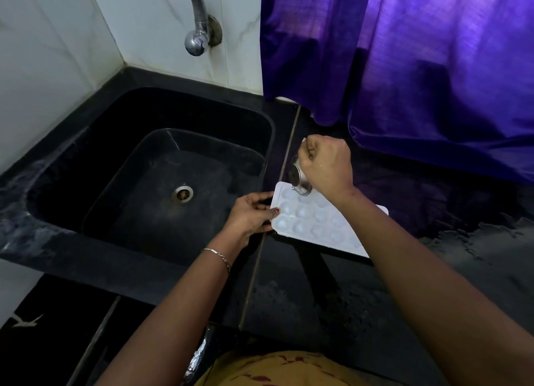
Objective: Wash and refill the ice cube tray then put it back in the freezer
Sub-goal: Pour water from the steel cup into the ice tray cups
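Observation:
A white ice cube tray (313, 224) with round cavities lies flat on the black counter, just right of the sink. My left hand (250, 215) holds its left edge, thumb on the rim. My right hand (328, 163) grips a small steel cup (300, 180), tipped mouth-down over the tray's far-left cavities. My right forearm crosses over the tray's right part and hides it.
A black sink (150, 166) with a metal drain (182, 194) lies to the left, under a chrome wall tap (199, 30). A purple curtain (419, 62) hangs at the back right down to the counter (312, 293). The counter surface looks wet.

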Tool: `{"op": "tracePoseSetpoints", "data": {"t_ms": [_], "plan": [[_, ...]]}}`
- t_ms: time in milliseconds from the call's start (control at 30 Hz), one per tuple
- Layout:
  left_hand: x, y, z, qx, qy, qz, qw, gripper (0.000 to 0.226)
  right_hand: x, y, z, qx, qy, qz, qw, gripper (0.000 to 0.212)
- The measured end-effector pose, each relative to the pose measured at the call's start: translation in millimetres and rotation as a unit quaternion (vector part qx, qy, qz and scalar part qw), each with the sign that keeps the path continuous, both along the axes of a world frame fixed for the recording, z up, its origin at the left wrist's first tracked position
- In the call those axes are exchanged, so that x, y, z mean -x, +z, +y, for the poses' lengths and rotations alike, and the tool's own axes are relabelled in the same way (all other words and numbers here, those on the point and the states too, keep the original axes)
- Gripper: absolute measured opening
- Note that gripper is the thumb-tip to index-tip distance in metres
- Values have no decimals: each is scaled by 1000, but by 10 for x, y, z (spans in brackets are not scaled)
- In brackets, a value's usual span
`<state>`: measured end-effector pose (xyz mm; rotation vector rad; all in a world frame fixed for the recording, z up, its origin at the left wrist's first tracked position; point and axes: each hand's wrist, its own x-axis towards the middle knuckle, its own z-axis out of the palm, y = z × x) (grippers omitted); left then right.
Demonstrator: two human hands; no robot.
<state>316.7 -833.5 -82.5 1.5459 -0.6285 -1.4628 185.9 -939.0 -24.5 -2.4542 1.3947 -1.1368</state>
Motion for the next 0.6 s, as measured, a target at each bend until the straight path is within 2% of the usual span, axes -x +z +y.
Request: {"op": "tracePoseSetpoints", "data": {"t_ms": [233, 467, 600], "plan": [[-5, -8, 8, 0, 0, 3, 1000, 42, 205, 84, -4, -115, -119, -121, 979, 49], [-10, -28, 1, -1, -5, 2, 1000, 41, 853, 175, 88, -220, -211, -332, 893, 44], [-37, -76, -10, 1, -7, -7, 1000, 42, 1359, 156, 199, -228, -258, -378, 859, 34]]}}
